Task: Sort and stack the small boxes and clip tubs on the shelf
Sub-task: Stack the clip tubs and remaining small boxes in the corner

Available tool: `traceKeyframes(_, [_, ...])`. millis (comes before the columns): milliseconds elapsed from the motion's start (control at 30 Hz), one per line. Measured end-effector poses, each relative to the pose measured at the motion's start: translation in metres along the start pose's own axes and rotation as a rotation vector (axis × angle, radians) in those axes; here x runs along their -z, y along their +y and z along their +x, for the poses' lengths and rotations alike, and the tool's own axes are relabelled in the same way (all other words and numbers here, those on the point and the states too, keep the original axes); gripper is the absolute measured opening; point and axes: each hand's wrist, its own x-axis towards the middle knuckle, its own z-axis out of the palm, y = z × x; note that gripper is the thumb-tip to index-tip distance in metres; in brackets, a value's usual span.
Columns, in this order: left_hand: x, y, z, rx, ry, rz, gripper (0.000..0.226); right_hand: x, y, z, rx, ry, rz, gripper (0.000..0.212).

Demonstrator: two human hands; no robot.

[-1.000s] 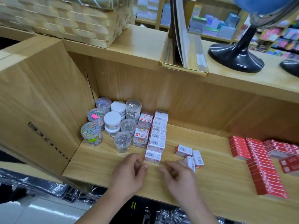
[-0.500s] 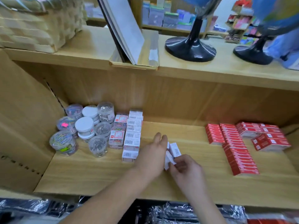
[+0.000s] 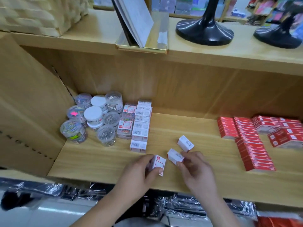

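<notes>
- The small box point(image 3: 157, 163), white with a red-framed label, is just above the front of the shelf point(image 3: 188, 125). The left hand point(image 3: 139, 174) holds it, its grip pinched round the box with the thumb at the near end and the label turned up, probably so it can be read and matched.
- Just beside it at three o'clock is a second small box point(image 3: 175, 156). The right hand point(image 3: 196, 169) has its grip pinched on that box's near end, barcode side up. A narrow gap parts the two boxes, and I judge they are being paired before they are placed.
- At one o'clock from the pair, a loose box point(image 3: 185, 143) lies askew on the shelf. It touches nothing and looks like the last stray.
- At eleven o'clock, a row of white boxes point(image 3: 141, 125) runs front to back with barcodes up. Its near end is the likely place for the held boxes.
- Touching that row at its nine o'clock side are clear clip boxes point(image 3: 127, 125).
- Further toward nine o'clock, the clip tubs point(image 3: 93, 118) crowd the left corner, some stacked on others. Each kind is kept together.
- At three o'clock, well apart, red boxes point(image 3: 249, 141) lie in rows.
- At twelve o'clock, the upper shelf point(image 3: 91, 33) carries a woven basket point(image 3: 41, 12), a book stand point(image 3: 141, 30) and two black stands point(image 3: 205, 30).
</notes>
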Motion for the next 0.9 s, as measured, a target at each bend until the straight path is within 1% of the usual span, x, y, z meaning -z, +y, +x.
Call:
traceKeyframes(67, [0.006, -0.009, -0.011, 0.025, 0.076, -0.056, 0.03, -0.007, -0.004, -0.001, 0.097, -0.026, -0.07, 0.048])
traceKeyframes(167, [0.016, -0.017, -0.022, 0.009, 0.179, -0.082, 0.019, -0.016, -0.005, -0.005, 0.191, -0.018, -0.162, 0.038])
traceKeyframes(300, [0.024, -0.023, -0.031, 0.033, 0.238, -0.074, 0.019, -0.024, 0.001, -0.007, 0.167, -0.063, -0.07, 0.032])
traceKeyframes(367, [0.023, -0.022, -0.034, 0.058, 0.251, -0.096, 0.023, -0.025, 0.001, -0.007, 0.11, -0.046, -0.023, 0.032])
traceKeyframes(400, [0.021, -0.02, -0.034, 0.066, 0.253, -0.096, 0.026, -0.025, 0.001, -0.007, 0.07, -0.035, -0.027, 0.037])
traceKeyframes(500, [0.013, -0.018, -0.031, 0.072, 0.247, -0.055, 0.032, -0.027, 0.007, -0.005, -0.008, -0.04, -0.126, 0.062])
traceKeyframes(533, [0.011, -0.019, -0.03, 0.072, 0.24, -0.042, 0.033, -0.028, 0.008, -0.004, -0.016, -0.051, -0.13, 0.065])
traceKeyframes(633, [0.008, -0.022, -0.03, 0.045, 0.226, -0.057, 0.037, -0.029, 0.008, -0.002, 0.008, -0.053, -0.131, 0.057])
traceKeyframes(733, [0.01, -0.029, -0.034, 0.052, 0.217, -0.195, 0.046, -0.029, 0.007, -0.003, 0.055, -0.031, -0.151, 0.043])
traceKeyframes(800, [0.011, -0.035, -0.035, 0.087, 0.22, -0.298, 0.054, -0.028, 0.002, -0.005, 0.068, -0.025, -0.15, 0.038])
traceKeyframes(900, [0.013, -0.038, -0.034, 0.193, 0.197, -0.425, 0.064, -0.031, 0.0, -0.011, 0.092, -0.025, -0.188, 0.037])
